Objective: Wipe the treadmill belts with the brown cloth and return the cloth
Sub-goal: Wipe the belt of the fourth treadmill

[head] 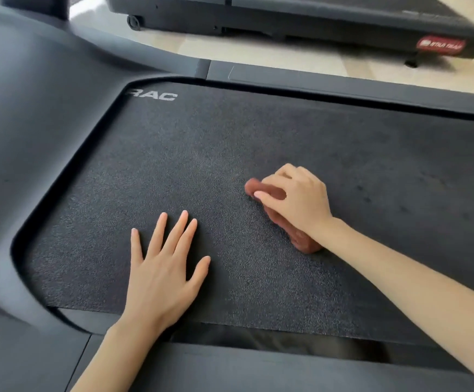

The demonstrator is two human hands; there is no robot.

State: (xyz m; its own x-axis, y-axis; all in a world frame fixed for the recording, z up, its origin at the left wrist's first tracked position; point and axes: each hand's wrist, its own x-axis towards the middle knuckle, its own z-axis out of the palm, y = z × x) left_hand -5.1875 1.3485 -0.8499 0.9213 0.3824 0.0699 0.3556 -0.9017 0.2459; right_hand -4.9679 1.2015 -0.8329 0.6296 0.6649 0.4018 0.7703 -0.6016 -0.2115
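The cloth is gripped by the right hand on the belt; beside it the left hand is spread flat. Bunched cloth may leave patches missed.

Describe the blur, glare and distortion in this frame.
Head view: the far treadmill is motion-smeared, its red label unreadable. Head view: the wide lens bows the near treadmill's side rail. Head view: soft light puts a pale sheen on the belt; left hand, right hand and brown cloth look fairly sharp.
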